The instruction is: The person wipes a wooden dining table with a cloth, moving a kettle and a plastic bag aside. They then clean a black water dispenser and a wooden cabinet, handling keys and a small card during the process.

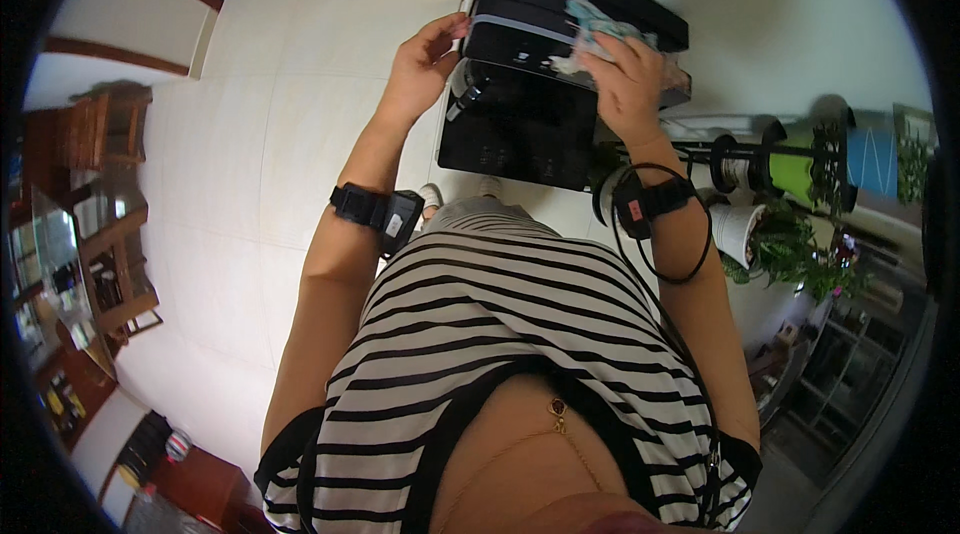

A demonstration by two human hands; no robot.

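A black appliance (517,121), which looks like a water dispenser, stands in front of me. A silver strip (517,28) crosses its upper part. My right hand (624,83) presses a crumpled pale cloth with teal patches (600,27) against the right side of this upper part. Both the hand and the cloth are slightly blurred. At the left end of the strip, the fingertips of my left hand (424,61) touch the edge, with the thumb apart. Below that hand, a dark kettle with a handle (466,92) sits in the appliance's recess, partly in shadow.
To the right, a black plant stand (690,151) carries several pots, among them a green pot (791,168) and a blue pot (871,162). A white pot with leafy plants (739,234) is close to my right forearm. A black cable (705,264) loops from my right wrist. Wooden furniture (112,256) lines the left.
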